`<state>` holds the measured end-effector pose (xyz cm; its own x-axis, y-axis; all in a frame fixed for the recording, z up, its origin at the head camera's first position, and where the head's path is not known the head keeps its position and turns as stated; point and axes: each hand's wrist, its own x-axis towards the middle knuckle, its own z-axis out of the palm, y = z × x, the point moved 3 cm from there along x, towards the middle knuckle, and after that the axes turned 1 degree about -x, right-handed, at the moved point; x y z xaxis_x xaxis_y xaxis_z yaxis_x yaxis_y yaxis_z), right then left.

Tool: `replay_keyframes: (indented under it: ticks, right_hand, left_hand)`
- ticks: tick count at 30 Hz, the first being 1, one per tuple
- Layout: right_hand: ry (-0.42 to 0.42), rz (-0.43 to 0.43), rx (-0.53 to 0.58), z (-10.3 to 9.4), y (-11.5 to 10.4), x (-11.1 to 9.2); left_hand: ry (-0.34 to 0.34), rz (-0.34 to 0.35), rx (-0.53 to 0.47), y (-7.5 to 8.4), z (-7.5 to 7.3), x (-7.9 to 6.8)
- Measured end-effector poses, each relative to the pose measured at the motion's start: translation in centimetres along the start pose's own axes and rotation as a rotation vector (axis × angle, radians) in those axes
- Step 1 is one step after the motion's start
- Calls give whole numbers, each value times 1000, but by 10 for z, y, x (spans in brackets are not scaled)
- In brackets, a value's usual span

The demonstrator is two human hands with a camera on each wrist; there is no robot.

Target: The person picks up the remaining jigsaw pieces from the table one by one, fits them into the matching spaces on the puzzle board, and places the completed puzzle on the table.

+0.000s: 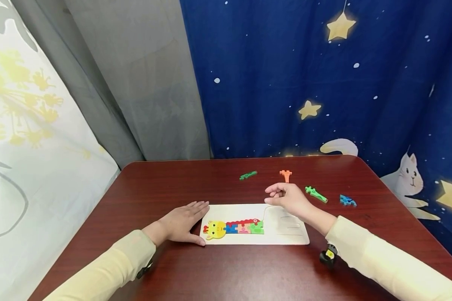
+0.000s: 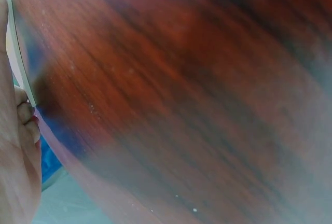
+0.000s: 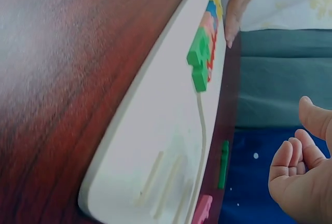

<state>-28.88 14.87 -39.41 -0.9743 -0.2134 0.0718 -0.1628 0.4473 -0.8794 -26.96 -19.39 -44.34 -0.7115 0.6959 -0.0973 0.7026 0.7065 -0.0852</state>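
Observation:
A white puzzle board (image 1: 229,211) lies on the table with a partly filled giraffe shape. Its yellow head piece (image 1: 216,230), a blue piece (image 1: 231,228), a pink piece, a green piece (image 1: 257,228) and a red mane strip (image 1: 242,222) sit together at the left. My left hand (image 1: 184,221) rests flat with fingers spread at the board's left end. Above the board's right part hovers my right hand (image 1: 289,200); in the right wrist view that hand (image 3: 306,177) has loosely bent fingers, thumb apart, and nothing between them.
Beyond the board lie loose pieces: a dark green one (image 1: 248,175), an orange one (image 1: 286,174), a light green one (image 1: 316,194) and a blue one (image 1: 347,200). Curtains (image 1: 271,83) hang behind the dark red-brown table (image 1: 165,179).

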Motion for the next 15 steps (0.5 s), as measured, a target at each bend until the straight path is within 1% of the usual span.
replay_keyframes:
  ticks: [3,10,15]
  right_hand:
    - [11,7,5,-7,0,-1]
    - [18,-13,30,-23,-1,-5]
    - [45,-7,-4,-37,2,-8]
  left_hand:
    - [2,3,2,0,-1,0]
    - [-2,8,5,1,-3,-1]
    - [-3,10,0,1,-5,-2]
